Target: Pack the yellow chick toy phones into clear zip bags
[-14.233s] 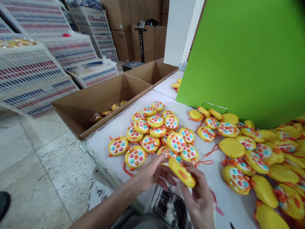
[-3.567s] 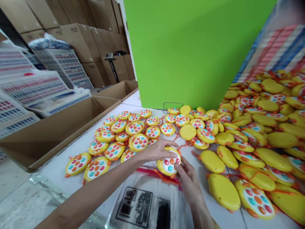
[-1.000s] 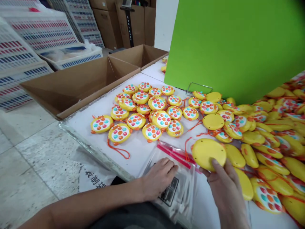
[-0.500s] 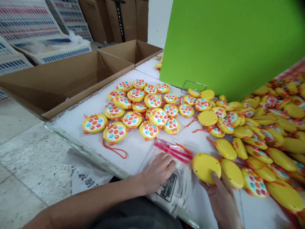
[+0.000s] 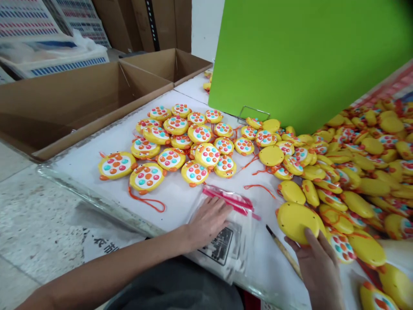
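Note:
My left hand (image 5: 208,221) lies palm down, fingers stretched out, on a stack of clear zip bags (image 5: 238,241) with pink seals and a dark printed label. In my right hand (image 5: 318,262) is a yellow duck-shaped pop toy (image 5: 295,221), gripped between thumb and fingers with its plain back up. Its underside is hidden. A slim wooden stick with a dark tip (image 5: 284,252) lies between the bags and my right hand. Beyond my left hand, several similar toys (image 5: 148,177) rest with their coloured dots up, some with orange cords.
A large pile of the same toys (image 5: 361,161) covers the right side. A green board (image 5: 290,56) stands behind, near a bent wire stand (image 5: 254,113). Open cardboard boxes (image 5: 103,125) line the table's left edge, with white crates (image 5: 67,64) beyond.
My right hand has moved right with the toy, uncovering the wooden stick. My left hand stays on the bags, its fingers straighter now. The whole view has shifted slightly.

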`<state>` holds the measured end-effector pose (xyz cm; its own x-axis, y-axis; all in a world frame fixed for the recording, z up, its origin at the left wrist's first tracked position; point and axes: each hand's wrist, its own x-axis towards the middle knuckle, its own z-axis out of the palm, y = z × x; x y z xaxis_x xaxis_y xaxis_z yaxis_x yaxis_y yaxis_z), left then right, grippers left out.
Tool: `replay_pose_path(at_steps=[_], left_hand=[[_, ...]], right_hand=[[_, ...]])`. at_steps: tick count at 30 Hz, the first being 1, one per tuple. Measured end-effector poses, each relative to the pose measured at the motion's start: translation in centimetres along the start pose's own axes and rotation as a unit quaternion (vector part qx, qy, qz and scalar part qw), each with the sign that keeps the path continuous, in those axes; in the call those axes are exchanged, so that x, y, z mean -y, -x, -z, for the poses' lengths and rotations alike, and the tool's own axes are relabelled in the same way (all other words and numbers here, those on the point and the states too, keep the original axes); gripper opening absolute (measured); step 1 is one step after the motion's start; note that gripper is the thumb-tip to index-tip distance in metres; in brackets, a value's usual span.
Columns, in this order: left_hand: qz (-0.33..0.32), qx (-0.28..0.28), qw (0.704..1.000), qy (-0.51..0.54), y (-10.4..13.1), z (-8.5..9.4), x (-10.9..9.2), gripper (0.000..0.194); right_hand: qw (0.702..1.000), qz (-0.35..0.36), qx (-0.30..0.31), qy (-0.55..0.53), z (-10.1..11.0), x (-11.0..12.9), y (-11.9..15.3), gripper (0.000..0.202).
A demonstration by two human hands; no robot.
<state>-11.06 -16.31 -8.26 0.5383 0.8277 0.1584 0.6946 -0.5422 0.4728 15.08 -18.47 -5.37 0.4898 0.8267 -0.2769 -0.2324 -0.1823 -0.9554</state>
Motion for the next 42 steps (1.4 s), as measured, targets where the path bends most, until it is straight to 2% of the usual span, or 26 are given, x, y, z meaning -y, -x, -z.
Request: replay_pose_path(at_steps=[2, 5, 7, 11, 16, 19, 22, 23, 24, 25, 27, 29, 30, 32, 34, 38, 40, 42], left_hand=[[0.025, 0.003, 0.998, 0.059, 0.2, 0.2, 0.2, 0.050], [0.070, 0.015, 0.988, 0.139, 0.7, 0.4, 0.4, 0.076], [0.074, 0.014, 0.982, 0.173, 1.0, 0.5, 0.5, 0.082], [0.033, -0.013, 0.980, 0.196, 0.8, 0.7, 0.5, 0.069], [0.013, -0.023, 0.983, 0.180, 0.0, 0.6, 0.6, 0.027], [0.025, -0.032, 0.989, 0.144, -0.2, 0.1, 0.8, 0.016], [0.024, -0.034, 0.995, 0.087, -0.2, -0.4, 0.9, 0.018], [0.018, -0.034, 0.997, 0.073, -0.2, -0.5, 1.0, 0.018], [0.013, -0.033, 0.997, 0.063, -0.3, -0.5, 1.0, 0.018], [0.009, -0.033, 0.998, 0.058, -0.3, -0.5, 1.0, 0.019], [0.004, -0.031, 0.998, 0.051, -0.4, -0.4, 0.9, 0.020], [0.004, -0.030, 0.998, 0.046, -0.4, -0.3, 0.9, 0.020], [0.004, -0.031, 0.999, 0.044, -0.4, -0.3, 0.8, 0.019], [0.006, -0.031, 0.999, 0.044, -0.5, -0.2, 0.8, 0.018], [0.010, -0.029, 0.999, 0.045, -0.5, -0.2, 0.8, 0.017], [0.022, -0.025, 0.999, 0.043, -0.5, -0.4, 0.9, 0.017], [0.021, -0.031, 0.998, 0.042, -0.4, -0.4, 1.0, 0.016], [0.017, -0.045, 0.998, 0.044, -0.3, -0.5, 1.1, 0.017]], right_hand=[[0.999, -0.018, 0.029, -0.014, -1.1, 1.0, 1.2, 0.038], [0.997, 0.009, 0.078, 0.012, -3.5, 1.9, 2.3, 0.045], [0.989, 0.008, 0.136, 0.055, -5.0, 1.8, 3.0, 0.049], [0.960, -0.074, 0.250, 0.102, -6.8, 0.5, 4.5, 0.054], [0.945, -0.152, 0.285, 0.042, -7.1, -0.9, 5.4, 0.049], [0.953, -0.107, 0.278, 0.064, -6.4, -1.4, 4.5, 0.051], [0.953, 0.030, 0.233, 0.192, -4.7, -1.6, 3.1, 0.056], [0.940, 0.097, 0.204, 0.257, -3.9, -1.5, 2.7, 0.056], [0.913, 0.171, 0.169, 0.329, -3.1, -1.4, 2.2, 0.055], [0.873, 0.247, 0.133, 0.398, -2.3, -1.1, 1.6, 0.054], [0.769, 0.363, 0.065, 0.522, -0.9, -0.6, 0.0, 0.051], [0.662, 0.419, 0.030, 0.621, 0.1, -0.2, -2.1, 0.049], [0.620, 0.429, 0.028, 0.656, 0.5, -0.1, -3.4, 0.048], [0.564, 0.435, 0.048, 0.700, 1.1, -0.1, -6.0, 0.045], [0.548, 0.441, 0.073, 0.707, 1.4, -0.2, -8.6, 0.043], [0.554, 0.442, 0.072, 0.702, 1.3, 0.4, -12.6, 0.042], [0.562, 0.442, 0.059, 0.696, 1.1, 1.0, -13.2, 0.040], [0.570, 0.445, 0.059, 0.688, 1.1, 1.3, -12.1, 0.039]])
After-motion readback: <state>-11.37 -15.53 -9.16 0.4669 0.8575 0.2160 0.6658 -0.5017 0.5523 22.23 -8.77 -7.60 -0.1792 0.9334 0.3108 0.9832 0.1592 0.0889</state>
